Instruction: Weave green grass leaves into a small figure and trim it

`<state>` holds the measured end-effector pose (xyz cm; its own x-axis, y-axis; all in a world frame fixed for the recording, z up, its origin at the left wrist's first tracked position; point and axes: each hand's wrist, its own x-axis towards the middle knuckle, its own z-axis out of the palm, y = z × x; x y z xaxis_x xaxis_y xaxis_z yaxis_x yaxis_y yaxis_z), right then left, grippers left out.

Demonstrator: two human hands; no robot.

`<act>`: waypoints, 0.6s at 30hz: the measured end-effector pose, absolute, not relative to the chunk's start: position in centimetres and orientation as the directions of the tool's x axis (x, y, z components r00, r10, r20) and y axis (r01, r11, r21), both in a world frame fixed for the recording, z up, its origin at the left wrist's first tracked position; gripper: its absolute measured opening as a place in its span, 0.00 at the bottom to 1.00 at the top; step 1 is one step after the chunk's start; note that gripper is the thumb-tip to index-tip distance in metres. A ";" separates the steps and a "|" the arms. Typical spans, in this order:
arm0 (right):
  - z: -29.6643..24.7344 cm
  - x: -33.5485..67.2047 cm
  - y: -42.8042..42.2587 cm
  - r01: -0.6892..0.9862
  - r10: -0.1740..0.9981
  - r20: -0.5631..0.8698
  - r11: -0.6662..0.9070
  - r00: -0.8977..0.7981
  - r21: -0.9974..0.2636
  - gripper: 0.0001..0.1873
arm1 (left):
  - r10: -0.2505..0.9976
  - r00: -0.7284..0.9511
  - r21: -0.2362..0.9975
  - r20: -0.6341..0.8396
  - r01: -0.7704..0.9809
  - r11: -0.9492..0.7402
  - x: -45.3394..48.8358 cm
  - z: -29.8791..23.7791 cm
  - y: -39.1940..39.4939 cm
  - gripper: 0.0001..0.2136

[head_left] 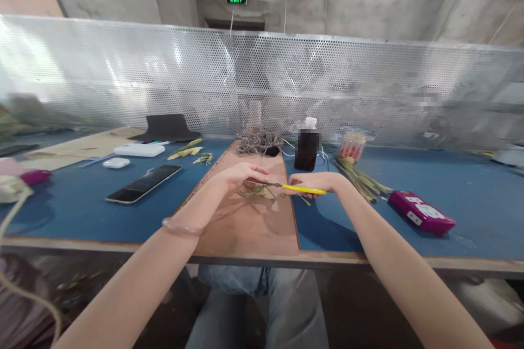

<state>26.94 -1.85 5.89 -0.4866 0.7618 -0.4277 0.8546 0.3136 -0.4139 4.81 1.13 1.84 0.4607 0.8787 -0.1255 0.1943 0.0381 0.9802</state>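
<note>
My right hand (307, 182) is closed on yellow-handled scissors (305, 190). Their dark blades point left, toward my left hand (245, 173). Below the left fingers, beside the blades, is a small looped piece of green plant strips (251, 191), with loose ends sticking out. The left fingers are bent over this piece and appear to pinch it, though the fingertips are partly hidden. Both hands are above a brown board (245, 234) on the blue table.
Behind the hands lie a tangle of grey cord (260, 143) and a dark bottle with a white cap (306, 152). On the right are a bundle of green stalks (360, 180), a jar (352, 146) and a magenta box (421, 211). A phone (144, 184) lies left.
</note>
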 end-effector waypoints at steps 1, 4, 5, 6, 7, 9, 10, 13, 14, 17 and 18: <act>5.9 26.9 -1.9 0.856 0.761 -0.428 0.319 -0.487 -0.408 0.27 | 0.880 0.459 0.982 -0.126 0.181 0.046 4.8 1.8 1.1 0.18; 6.0 26.8 -2.0 0.853 0.753 -0.428 0.341 -0.500 -0.395 0.27 | 0.880 0.458 0.986 -0.126 0.153 0.061 4.9 1.8 1.0 0.18; 6.1 26.8 -2.0 0.852 0.752 -0.425 0.349 -0.503 -0.392 0.28 | 0.880 0.457 0.987 -0.126 0.149 0.064 4.9 1.8 1.0 0.18; 6.1 26.8 -2.1 0.850 0.753 -0.421 0.354 -0.506 -0.389 0.28 | 0.881 0.456 0.987 -0.126 0.149 0.064 4.9 1.9 1.0 0.18; 6.2 26.7 -2.1 0.851 0.756 -0.417 0.356 -0.505 -0.387 0.29 | 0.883 0.453 0.987 -0.125 0.150 0.063 4.9 1.9 1.1 0.18; 6.2 26.7 -2.2 0.855 0.764 -0.413 0.349 -0.496 -0.382 0.29 | 0.886 0.447 0.986 -0.126 0.158 0.060 4.8 1.9 1.1 0.17; 6.3 26.7 -2.2 0.856 0.765 -0.412 0.348 -0.495 -0.383 0.29 | 0.885 0.449 0.985 -0.127 0.162 0.059 4.8 1.9 1.1 0.17; 6.3 26.6 -2.2 0.848 0.754 -0.418 0.350 -0.507 -0.397 0.29 | 0.881 0.456 0.985 -0.128 0.160 0.060 4.8 1.9 1.2 0.18; 6.3 26.6 -2.3 0.844 0.750 -0.419 0.352 -0.513 -0.404 0.29 | 0.883 0.453 0.986 -0.125 0.156 0.060 4.8 1.8 1.3 0.18; 6.3 26.5 -2.3 0.837 0.748 -0.410 0.355 -0.522 -0.418 0.29 | 0.898 0.425 0.988 -0.113 0.143 0.057 4.8 1.6 1.4 0.19; 6.3 26.5 -2.4 0.835 0.749 -0.406 0.356 -0.524 -0.420 0.29 | 0.902 0.417 0.988 -0.113 0.141 0.058 4.7 1.6 1.4 0.19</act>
<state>26.49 -2.37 6.30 -0.5239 0.7490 -0.4057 0.8347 0.3564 -0.4199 4.73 1.41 1.58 0.4174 0.9017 -0.1126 0.1415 0.0579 0.9882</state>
